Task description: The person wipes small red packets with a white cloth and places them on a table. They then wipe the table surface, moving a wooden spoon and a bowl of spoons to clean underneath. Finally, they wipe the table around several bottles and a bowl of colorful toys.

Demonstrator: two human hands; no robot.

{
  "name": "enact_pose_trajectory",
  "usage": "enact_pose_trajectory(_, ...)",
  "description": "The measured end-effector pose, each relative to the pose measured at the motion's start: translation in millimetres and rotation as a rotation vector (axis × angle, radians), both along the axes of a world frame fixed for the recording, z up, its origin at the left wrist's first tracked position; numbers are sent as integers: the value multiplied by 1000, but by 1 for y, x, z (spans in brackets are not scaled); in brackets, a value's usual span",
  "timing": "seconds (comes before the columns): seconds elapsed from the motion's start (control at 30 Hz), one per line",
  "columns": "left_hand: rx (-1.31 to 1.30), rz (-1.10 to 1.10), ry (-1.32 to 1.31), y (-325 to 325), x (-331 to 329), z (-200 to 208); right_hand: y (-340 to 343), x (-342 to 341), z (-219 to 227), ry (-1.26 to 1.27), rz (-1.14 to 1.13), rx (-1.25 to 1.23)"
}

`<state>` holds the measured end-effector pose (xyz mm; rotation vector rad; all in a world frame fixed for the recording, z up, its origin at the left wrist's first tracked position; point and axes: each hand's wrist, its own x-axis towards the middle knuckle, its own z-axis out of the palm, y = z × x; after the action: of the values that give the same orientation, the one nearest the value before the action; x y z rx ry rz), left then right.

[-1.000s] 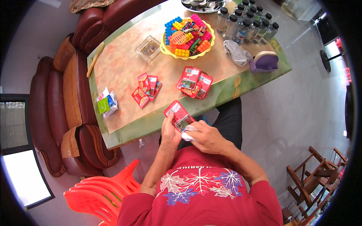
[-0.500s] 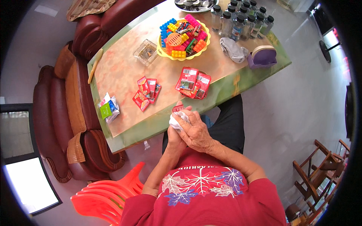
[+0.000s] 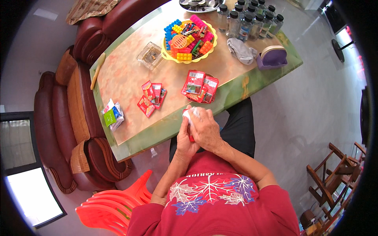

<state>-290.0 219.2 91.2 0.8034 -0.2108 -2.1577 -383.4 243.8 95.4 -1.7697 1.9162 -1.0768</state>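
While the left hand point(image 3: 184, 141) grips a red packet point(image 3: 191, 138), the right hand point(image 3: 206, 129) holds a white cloth point(image 3: 189, 116).
Both hands' fingers curl closed at the near edge of the table point(image 3: 149, 135).

Home living room: red-brown sofa point(image 3: 59, 118), marbled table point(image 3: 122, 74), toy bricks point(image 3: 190, 39) (seemingly window point(image 3: 34, 196) at left rim).

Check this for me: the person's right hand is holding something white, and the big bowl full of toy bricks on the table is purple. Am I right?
Not quite: the bowl full of toy bricks on the table is yellow, not purple, as the head view shows. The right hand is holding something white.
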Motion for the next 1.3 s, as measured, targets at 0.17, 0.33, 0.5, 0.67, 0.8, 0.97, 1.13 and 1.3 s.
enact_pose_trajectory(0.17, 29, -53, -34, -11, 27, -19, 21, -3, 6, -96, 337, -194)
enact_pose_trajectory(0.33, 12, -65, 156, -12, 14, -11, 5, 2, 0, 163, 68, -137)
enact_pose_trajectory(0.5, 44, -47, 208, -11, 19, -11, -12, -8, 1, 174, -126, -38)
enact_pose_trajectory(0.67, 66, -15, 161, -12, 17, -13, 12, -12, -2, 212, 68, -1)
enact_pose_trajectory(0.8, -4, -102, 207, -13, 26, -24, 35, -9, 1, 80, 296, -3)
enact_pose_trajectory(0.97, -22, -75, 125, -9, 19, -22, 8, -21, 14, -66, 226, 15)
enact_pose_trajectory(1.13, 49, -43, 120, -5, 5, 2, -19, -14, 6, 65, 91, -70)
enact_pose_trajectory(1.3, -75, -68, 172, -16, 20, -13, 10, -2, 6, -14, 289, -54)
